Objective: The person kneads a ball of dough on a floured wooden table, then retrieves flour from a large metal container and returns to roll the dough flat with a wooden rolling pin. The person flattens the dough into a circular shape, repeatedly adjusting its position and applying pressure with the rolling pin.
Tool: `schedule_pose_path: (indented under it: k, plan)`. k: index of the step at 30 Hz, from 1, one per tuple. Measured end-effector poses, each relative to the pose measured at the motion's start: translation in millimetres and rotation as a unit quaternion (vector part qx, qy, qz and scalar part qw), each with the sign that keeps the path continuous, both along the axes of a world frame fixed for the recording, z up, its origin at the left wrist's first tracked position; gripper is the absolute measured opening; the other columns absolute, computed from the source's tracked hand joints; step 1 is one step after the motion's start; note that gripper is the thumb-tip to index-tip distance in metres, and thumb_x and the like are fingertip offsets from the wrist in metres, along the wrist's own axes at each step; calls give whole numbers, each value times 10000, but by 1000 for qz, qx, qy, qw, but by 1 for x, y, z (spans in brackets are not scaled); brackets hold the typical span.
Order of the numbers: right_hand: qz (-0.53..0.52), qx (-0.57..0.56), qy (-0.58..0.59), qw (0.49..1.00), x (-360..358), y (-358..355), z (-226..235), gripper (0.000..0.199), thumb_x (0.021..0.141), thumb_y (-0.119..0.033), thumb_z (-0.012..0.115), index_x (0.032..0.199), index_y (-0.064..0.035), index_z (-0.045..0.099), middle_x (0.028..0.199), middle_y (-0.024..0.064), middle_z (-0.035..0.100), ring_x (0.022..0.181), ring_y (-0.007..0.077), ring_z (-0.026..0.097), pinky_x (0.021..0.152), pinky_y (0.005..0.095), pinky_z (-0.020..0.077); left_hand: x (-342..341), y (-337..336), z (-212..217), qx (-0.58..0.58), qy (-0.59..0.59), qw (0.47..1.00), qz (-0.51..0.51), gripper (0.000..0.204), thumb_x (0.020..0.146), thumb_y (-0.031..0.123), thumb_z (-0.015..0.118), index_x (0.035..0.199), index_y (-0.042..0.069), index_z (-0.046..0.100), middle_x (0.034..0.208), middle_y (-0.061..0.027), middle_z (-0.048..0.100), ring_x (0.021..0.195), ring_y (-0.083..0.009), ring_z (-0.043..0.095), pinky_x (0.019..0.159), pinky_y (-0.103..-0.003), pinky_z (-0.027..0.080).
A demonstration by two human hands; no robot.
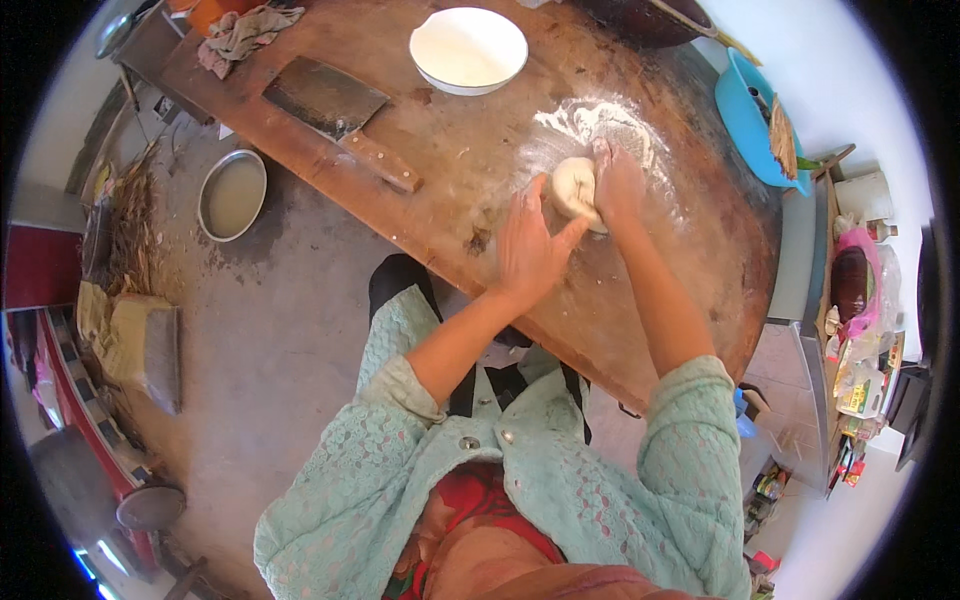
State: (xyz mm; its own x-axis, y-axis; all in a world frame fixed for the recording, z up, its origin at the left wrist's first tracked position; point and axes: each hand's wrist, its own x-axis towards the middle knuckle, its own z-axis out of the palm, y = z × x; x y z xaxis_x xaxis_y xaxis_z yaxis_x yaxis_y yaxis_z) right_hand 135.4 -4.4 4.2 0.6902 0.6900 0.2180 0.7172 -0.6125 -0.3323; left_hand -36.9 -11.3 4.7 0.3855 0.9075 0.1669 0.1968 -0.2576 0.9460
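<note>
A round lump of pale dough (573,187) lies on the wooden table with a crease across its top. My right hand (618,182) presses against its right side, fingers curled over the edge and dusted with flour. On the lower left of the dough is my left hand (535,245), its fingers stretched out and the thumb apart, the thumb tip at the dough's near edge. White flour (600,122) is scattered on the wood just beyond both hands.
A white bowl (468,48) stands at the table's far side. Left of it lie a broad cleaver (325,97) and a crumpled cloth (243,38). A blue basin (745,115) is at the far right. On the floor sits a metal basin (233,195) of cloudy liquid.
</note>
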Motion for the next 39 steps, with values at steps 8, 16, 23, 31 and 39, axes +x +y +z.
schedule_pose_path:
  k: [8,16,23,31,39]
  plan:
    - [-96,252,290,918,-44,-19,-11,419,995,-332,450,1110,31,624,999,139,677,930,290,632,854,387,485,7,21,0,10,16,998,-59,512,756,321,787,1182,83,632,978,-146,636,914,-315,619,733,-402,491]
    - [16,208,310,928,-58,-90,38,385,1017,-309,379,996,-15,626,963,122,666,862,284,621,791,381,489,-21,-21,9,172,-85,969,-153,527,654,-32,714,1145,155,671,1126,-66,578,974,-297,558,807,-371,476]
    - [104,168,7,980,-53,-74,5,287,961,-217,422,1044,-73,656,976,142,659,981,319,606,891,414,409,-8,-19,-6,131,-54,983,-116,521,632,-25,673,1126,139,656,1162,-96,574,1027,-329,515,877,-395,446]
    - [36,54,-80,995,1,-27,-3,337,956,-293,464,1113,-66,658,997,168,667,958,366,605,854,465,438,4,-13,7,-37,19,997,-71,709,735,184,780,1337,14,447,1187,-149,553,938,-307,590,831,-396,483]
    - [-59,98,146,983,10,-14,-5,353,977,-302,462,1086,-30,658,974,160,683,886,318,647,806,416,498,19,6,1,14,78,995,-60,706,713,346,816,1295,52,545,1070,-141,607,896,-283,621,786,-385,491]
